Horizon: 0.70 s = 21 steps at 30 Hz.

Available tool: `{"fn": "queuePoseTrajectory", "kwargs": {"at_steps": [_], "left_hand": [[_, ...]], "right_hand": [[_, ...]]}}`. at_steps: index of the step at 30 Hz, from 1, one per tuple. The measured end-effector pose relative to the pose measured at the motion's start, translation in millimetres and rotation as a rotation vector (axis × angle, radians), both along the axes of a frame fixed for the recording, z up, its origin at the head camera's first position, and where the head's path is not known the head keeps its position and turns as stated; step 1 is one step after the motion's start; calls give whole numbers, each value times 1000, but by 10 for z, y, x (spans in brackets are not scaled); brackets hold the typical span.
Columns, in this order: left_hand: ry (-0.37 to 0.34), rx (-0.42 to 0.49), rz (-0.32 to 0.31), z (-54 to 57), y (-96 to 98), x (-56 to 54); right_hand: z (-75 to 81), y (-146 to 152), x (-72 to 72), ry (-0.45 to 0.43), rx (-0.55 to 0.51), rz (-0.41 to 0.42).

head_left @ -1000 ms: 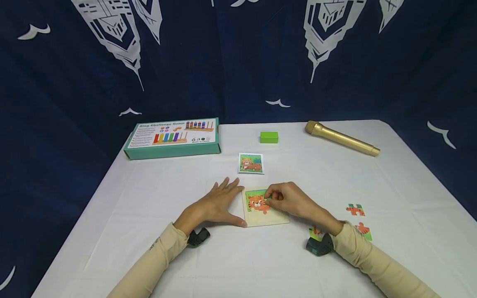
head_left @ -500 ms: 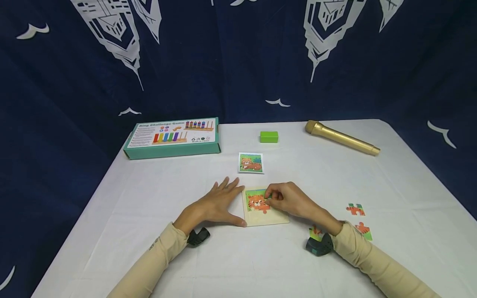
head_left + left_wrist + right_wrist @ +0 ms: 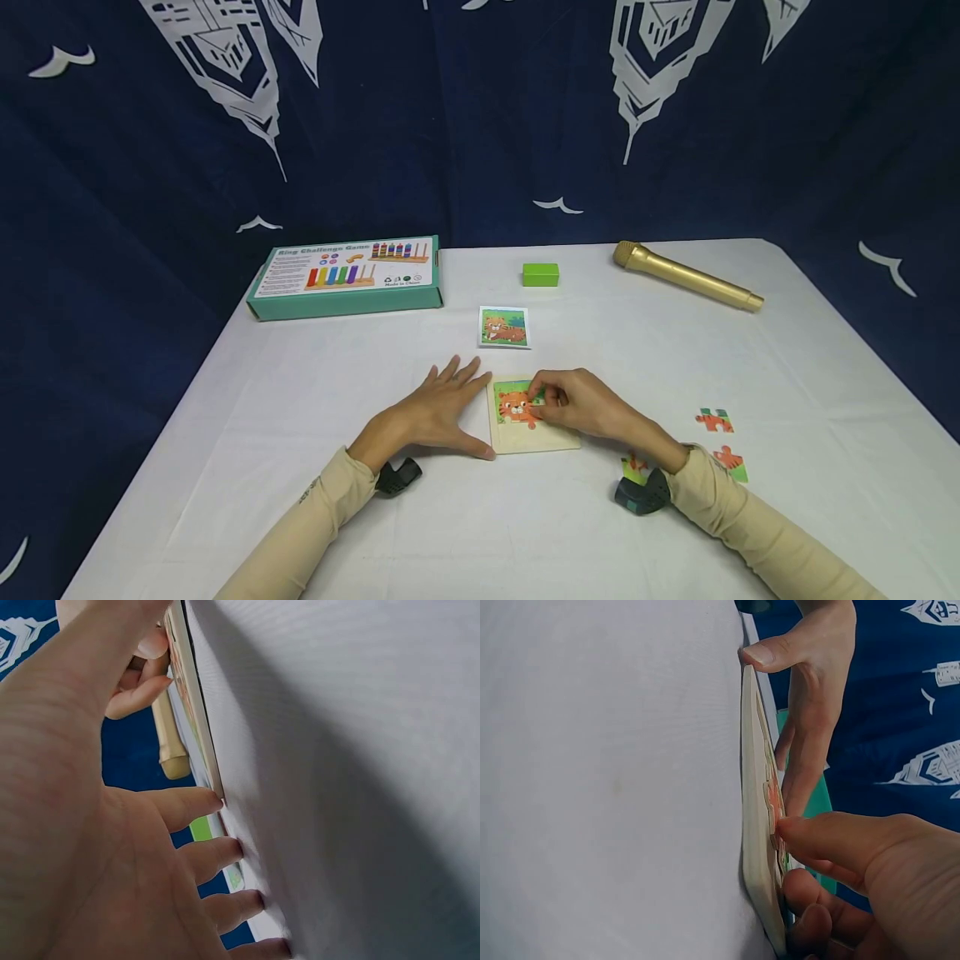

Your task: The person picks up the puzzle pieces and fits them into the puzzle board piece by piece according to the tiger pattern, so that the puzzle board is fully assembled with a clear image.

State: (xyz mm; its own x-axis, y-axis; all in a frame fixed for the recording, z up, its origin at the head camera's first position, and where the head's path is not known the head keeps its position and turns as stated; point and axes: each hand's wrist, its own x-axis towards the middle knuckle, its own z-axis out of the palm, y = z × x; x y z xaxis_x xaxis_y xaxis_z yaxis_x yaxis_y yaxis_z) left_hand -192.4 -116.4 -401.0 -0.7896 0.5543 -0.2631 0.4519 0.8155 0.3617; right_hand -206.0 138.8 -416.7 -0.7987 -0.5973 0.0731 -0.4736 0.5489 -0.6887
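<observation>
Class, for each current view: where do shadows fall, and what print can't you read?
Head view: fairly even light, faint shadow below the left hand, small print on the game box too tiny to read; left wrist view: a broad, soft-edged shadow across the white cloth; right wrist view: the cloth darkens beside the wooden board near the bottom.
</observation>
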Motion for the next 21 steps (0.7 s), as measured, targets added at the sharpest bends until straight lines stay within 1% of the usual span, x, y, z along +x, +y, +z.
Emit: {"fn": "queuePoseTrajectory", "kwargs": {"at_steps": [21], "left_hand": [[6, -12, -3, -3, 3, -9]], "right_hand": [[10, 9, 12, 3, 14, 7]]}}
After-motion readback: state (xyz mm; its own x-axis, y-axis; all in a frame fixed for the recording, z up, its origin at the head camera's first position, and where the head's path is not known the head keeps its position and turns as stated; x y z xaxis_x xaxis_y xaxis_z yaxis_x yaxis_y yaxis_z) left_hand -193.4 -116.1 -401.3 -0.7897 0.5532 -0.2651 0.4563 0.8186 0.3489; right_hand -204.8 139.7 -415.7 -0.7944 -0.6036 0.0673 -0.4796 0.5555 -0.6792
